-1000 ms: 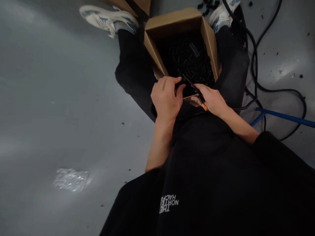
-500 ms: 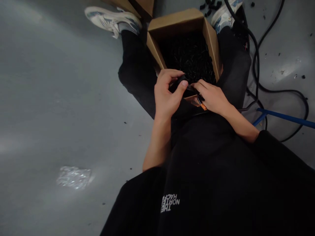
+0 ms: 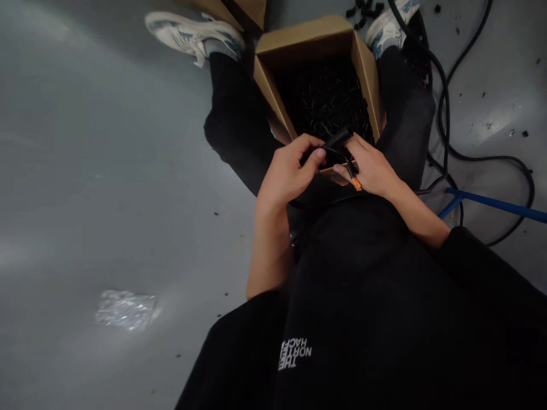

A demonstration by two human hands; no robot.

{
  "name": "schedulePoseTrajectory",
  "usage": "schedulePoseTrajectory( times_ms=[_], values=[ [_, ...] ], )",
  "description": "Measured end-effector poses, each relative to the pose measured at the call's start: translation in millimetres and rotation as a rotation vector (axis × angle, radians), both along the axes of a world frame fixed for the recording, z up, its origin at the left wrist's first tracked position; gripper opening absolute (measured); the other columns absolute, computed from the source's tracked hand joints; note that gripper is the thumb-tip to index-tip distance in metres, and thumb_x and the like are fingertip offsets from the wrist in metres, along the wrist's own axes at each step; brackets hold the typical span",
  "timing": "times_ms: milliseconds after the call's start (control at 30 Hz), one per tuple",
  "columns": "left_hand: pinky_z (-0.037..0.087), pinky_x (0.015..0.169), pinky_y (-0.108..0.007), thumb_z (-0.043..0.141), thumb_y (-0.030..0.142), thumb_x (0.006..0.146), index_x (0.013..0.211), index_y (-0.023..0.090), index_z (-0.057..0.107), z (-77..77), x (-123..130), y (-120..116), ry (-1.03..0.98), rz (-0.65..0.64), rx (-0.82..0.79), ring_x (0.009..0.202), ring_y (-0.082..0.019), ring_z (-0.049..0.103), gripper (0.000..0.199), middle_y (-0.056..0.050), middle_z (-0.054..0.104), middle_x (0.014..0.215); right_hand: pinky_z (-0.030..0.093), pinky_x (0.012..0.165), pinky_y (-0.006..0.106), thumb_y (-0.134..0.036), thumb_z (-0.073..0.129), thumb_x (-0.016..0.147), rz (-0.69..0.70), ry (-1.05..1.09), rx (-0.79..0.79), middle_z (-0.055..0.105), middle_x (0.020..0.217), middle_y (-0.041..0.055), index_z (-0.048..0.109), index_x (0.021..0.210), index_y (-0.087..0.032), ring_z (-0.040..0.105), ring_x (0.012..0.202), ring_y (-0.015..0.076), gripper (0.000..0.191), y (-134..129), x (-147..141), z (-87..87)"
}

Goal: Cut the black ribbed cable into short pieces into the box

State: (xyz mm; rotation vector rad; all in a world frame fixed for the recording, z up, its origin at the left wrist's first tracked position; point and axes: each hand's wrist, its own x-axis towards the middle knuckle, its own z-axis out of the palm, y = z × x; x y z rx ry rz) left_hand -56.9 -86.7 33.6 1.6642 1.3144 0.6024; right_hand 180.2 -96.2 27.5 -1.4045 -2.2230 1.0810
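Closed on the work, both hands pinch it together in the middle of the head view. Our left hand (image 3: pixel 287 173) presses its thumb onto a thin black strip (image 3: pixel 337 152), and our right hand (image 3: pixel 371 166) curls around the strip's lower end, where an orange tip (image 3: pixel 356 184) shows. A ribbed black piece (image 3: pixel 337 138) sticks up from the strip, over the near edge of a cardboard box (image 3: pixel 367 80) at top centre, set between the legs of our black trousers (image 3: pixel 233 128). Loose black bits (image 3: pixel 325 99) fill the box. Black cables (image 3: pixel 444 97) run along the right, above a blue bar (image 3: pixel 496 205). We judge the ribbed piece the likeliest loss: a slack pinch could drop it into the box, where the dark pile would hide it. A tug on the strip could also pull it from our fingers.
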Motion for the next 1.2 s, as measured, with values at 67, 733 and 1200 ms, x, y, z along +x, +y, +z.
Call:
schedulePoseTrajectory(
  times_ms=[67, 733, 1200],
  values=[
    [0.056, 0.075, -0.031, 0.058, 0.055, 0.109, 0.11, 0.023, 0.071, 2.5, 2, -1, -0.009, -0.019, -0.005, 0.071, -0.016, 0.067, 0.034, -0.003, 0.076, 0.091, 0.065, 0.103, 0.045, -0.061, 0.054, 0.112, 0.002, -0.001, 0.032, 0.07, 0.144, 0.0138, 0.061, 0.146, -0.02, 0.073, 0.126, 0.0296, 0.054, 1, 1, -0.3],
    [0.061, 0.09, -0.037, 0.066, 0.054, 0.107, 0.11, 0.027, 0.075, 5.4, 13, -9, 0.035, 0.079, 0.158, 0.096, -0.024, 0.076, 0.029, -0.004, 0.082, 0.104, 0.061, 0.109, 0.049, -0.054, 0.052, 0.113, 0.055, -0.128, 0.072, 0.066, 0.148, 0.0168, 0.059, 0.149, -0.018, 0.069, 0.134, 0.0321, 0.052, 4, 2, 7.3],
    [0.06, 0.107, -0.044, 0.078, 0.041, 0.1, 0.109, 0.028, 0.072, -9.2, 15, -17, 0.048, 0.213, 0.195, 0.112, -0.028, 0.077, 0.018, -0.004, 0.08, 0.114, 0.06, 0.106, 0.043, -0.05, 0.053, 0.113, -0.011, -0.123, -0.027, 0.074, 0.146, 0.0154, 0.062, 0.149, -0.016, 0.075, 0.127, 0.0305, 0.05, 0, -6, 7.8]
  ],
)
